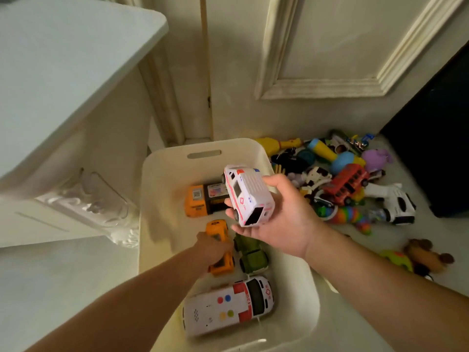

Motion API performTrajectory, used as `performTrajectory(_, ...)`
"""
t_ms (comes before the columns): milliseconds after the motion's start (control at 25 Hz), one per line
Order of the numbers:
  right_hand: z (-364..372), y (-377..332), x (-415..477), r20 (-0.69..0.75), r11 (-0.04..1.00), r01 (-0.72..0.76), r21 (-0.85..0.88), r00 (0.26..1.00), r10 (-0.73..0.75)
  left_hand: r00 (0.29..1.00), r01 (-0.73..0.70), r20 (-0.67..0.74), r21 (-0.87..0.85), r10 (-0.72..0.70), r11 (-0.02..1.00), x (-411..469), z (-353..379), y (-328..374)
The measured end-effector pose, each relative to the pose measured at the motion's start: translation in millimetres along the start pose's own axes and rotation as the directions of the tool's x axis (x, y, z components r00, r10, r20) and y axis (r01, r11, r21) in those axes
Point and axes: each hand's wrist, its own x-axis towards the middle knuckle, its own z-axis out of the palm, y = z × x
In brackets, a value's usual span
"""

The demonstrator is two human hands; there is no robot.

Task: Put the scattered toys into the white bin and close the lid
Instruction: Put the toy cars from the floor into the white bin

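Holding white ambulance (247, 195) in right hand (276, 219) above the bin (162, 174) | left hand (212, 246) inside bin, gripping orange truck (219, 246) | more toys (347, 181) piled on floor right of bin

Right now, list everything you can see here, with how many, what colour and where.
white bin: one, open, on the floor.
orange trucks: two, inside the bin.
green truck: one, inside the bin.
large ambulance: one, white and red, near end of the bin.
small ambulance: one, white, held above the bin.
toy pile: many, mixed colours, floor right of the bin.
red bus: one, in the pile.
left hand: in the bin, on an orange truck.
right hand: holding the small ambulance.
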Motion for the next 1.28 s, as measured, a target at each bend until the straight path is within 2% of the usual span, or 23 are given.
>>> performTrajectory(120, -1, -3, 12, 0.004, 0.999, 0.034, -0.007, 0.999, -0.034, 0.997, -0.024, -0.069, 0.100, 0.031, 0.995, 1, 27, -10)
performTrajectory(240, -6, 1, 26, -0.067, 0.974, 0.093, -0.208, 0.992, -0.109, 0.987, 0.033, -0.159, 0.275, 0.011, 0.961, -1, 33, -5)
performTrajectory(280, -7, 4, 29, -0.105, 0.953, 0.091, -0.288, 0.986, -0.126, 0.992, 0.037, -0.123, 0.299, 0.000, 0.953, -2, 28, -2)
performTrajectory(440, -7, 22, 38, -0.221, 0.868, 0.017, -0.496, 0.964, -0.145, 0.995, 0.059, 0.078, 0.070, -0.064, 0.996, -8, -5, -2)
performTrajectory(520, -6, 34, 45, -0.270, 0.822, -0.039, -0.568, 0.952, -0.142, 0.996, 0.030, 0.087, 0.096, -0.038, 0.995, -14, -8, -4)
performTrajectory(640, -2, 46, 54, -0.253, 0.833, -0.057, -0.551, 0.962, -0.101, 0.998, -0.009, 0.067, 0.200, -0.004, 0.980, -20, -7, -7)
performTrajectory(680, -1, 47, 55, -0.240, 0.837, -0.060, -0.544, 0.967, -0.087, 0.999, 0.024, 0.042, 0.168, -0.031, 0.985, -20, -10, -4)
performTrajectory(760, -2, 50, 57, -0.225, 0.847, -0.071, -0.526, 0.973, -0.058, 0.996, 0.082, -0.035, -0.040, -0.084, 0.996, -17, -27, 8)
performTrajectory(840, -4, 55, 57, -0.214, 0.864, -0.105, -0.493, 0.977, -0.004, 0.987, 0.038, -0.143, -0.263, -0.078, 0.964, -18, -48, 25)
performTrajectory(920, -3, 64, 59, -0.185, 0.856, -0.155, -0.494, 0.980, 0.071, 0.985, -0.037, -0.174, -0.293, -0.016, 0.955, -28, -62, 39)
performTrajectory(1000, 3, 79, 63, -0.162, 0.786, -0.180, -0.591, 0.981, 0.104, 0.993, -0.004, -0.115, -0.217, -0.022, 0.976, -38, -63, 41)
performTrajectory(1160, 13, 111, 71, -0.213, 0.550, -0.184, -0.815, 0.977, 0.011, 0.994, 0.112, -0.004, 0.081, -0.112, 0.990, -36, -50, 27)
performTrajectory(1240, 9, 118, 78, -0.197, 0.326, -0.190, -0.926, 0.980, 0.014, 0.998, 0.063, 0.017, 0.218, -0.068, 0.974, -30, -47, 23)
performTrajectory(1280, 8, 118, 79, -0.183, 0.248, -0.178, -0.952, 0.983, 0.003, 0.999, 0.028, 0.025, 0.250, -0.035, 0.968, -27, -46, 22)
